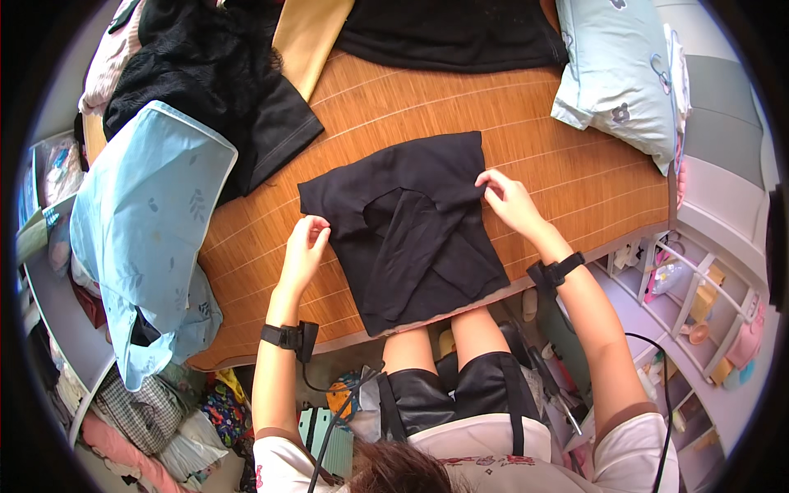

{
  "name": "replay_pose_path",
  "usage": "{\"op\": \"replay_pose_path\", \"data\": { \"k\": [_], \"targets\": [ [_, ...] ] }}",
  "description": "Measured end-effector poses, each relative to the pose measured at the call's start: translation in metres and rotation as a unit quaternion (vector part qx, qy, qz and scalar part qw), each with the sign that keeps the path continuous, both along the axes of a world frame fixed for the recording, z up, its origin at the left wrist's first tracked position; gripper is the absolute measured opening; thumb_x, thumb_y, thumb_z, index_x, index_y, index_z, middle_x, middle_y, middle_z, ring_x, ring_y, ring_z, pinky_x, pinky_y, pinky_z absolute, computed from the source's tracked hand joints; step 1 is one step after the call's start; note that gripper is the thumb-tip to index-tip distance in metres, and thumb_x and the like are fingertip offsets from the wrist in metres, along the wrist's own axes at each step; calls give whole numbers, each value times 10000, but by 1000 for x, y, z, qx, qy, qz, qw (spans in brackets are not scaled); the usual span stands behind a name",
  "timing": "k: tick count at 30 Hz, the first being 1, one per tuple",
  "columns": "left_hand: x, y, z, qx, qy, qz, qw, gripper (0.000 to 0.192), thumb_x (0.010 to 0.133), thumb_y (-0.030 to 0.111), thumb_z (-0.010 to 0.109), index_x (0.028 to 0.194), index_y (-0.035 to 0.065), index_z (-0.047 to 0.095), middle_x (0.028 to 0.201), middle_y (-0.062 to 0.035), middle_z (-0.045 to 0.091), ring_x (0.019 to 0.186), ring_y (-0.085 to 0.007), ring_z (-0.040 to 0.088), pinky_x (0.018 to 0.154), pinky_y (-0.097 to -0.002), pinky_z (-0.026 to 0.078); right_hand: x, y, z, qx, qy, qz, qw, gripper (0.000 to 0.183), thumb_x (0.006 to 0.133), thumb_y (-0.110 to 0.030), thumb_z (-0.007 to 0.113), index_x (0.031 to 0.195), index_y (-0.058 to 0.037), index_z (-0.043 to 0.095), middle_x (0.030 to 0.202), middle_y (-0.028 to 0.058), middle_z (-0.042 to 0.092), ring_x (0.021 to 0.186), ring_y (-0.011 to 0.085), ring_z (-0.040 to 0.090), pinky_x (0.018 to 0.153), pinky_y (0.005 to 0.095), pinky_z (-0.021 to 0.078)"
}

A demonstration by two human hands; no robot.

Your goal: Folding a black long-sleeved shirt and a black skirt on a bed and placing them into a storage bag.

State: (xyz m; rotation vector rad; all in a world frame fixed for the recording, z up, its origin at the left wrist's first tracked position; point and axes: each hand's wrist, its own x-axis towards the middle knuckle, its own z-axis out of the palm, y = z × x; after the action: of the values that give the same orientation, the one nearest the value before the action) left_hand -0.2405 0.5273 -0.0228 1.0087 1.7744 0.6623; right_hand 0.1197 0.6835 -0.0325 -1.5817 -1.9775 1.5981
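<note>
A black cloth garment [394, 246] lies flat in front of me, its long sleeves folded inward across the body and a curved neck-like opening near the middle. My left hand [306, 243] is at the garment's left edge, fingers curled and fingertips close together. At its upper right edge is my right hand [508, 200], with bent index finger and thumb beside the cloth. Whether either hand pinches the fabric cannot be made out. Beneath the garment is a slatted bamboo mat [382, 105], and its lower hem reaches the mat's near edge.
A light-blue cloth bag or cover [154, 215] and a black garment pile [197, 92] lie left. Beyond are a yellow cloth [308, 43] and another black garment [450, 31]. A pale-blue pillow [616, 80] lies at the far right. A white rack [696, 296] stands right, below the mat.
</note>
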Motion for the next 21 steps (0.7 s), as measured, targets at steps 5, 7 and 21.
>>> {"op": "replay_pose_path", "data": {
  "k": [5,7,21],
  "targets": [
    [-20,8,-6,24,120,22,992,214,805,53,692,925,32,516,873,-49,515,801,-132,526,734,-260,456,0,9,10,71,-110,53,990,125,848,-161,567,921,-75,621,886,65,618,779,226,603,712,341,484],
    [-28,25,-2,83,181,-5,980,398,746,90,753,1063,31,520,992,-112,513,986,-233,529,895,-324,438,-1,26,10,222,-67,58,971,219,817,-144,623,1025,-83,601,1035,101,590,976,259,580,841,359,476],
    [-17,82,0,9,250,-277,928,552,608,223,829,1046,58,536,947,-137,633,964,-313,592,830,-405,452,-61,86,8,209,-195,314,905,464,627,-250,806,1006,-71,607,972,104,591,984,303,524,859,400,438]
  ]
}}
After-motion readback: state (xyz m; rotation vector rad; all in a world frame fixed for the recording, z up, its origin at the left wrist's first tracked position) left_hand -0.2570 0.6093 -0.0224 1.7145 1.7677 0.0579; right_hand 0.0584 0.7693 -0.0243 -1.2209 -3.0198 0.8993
